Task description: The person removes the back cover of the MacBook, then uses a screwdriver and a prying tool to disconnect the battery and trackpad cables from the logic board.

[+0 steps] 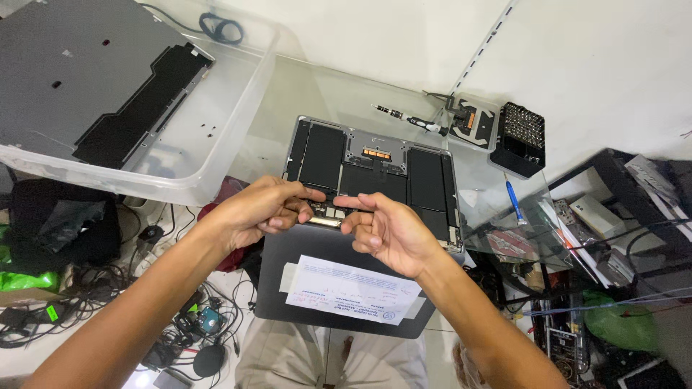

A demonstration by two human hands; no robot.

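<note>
left hand: fingers pinched, reaching right | right hand: fingers curled, palm up | forearms converge, fingertips nearly meeting

1 head-worn view, looking steeply down from close above, glass table corner ahead, person's lap at bottom edge

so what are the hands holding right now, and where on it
Both hands, left and right, pinch at the near edge of the opened laptop, by its hinge strip; whether they grip a small part there cannot be told.
</note>
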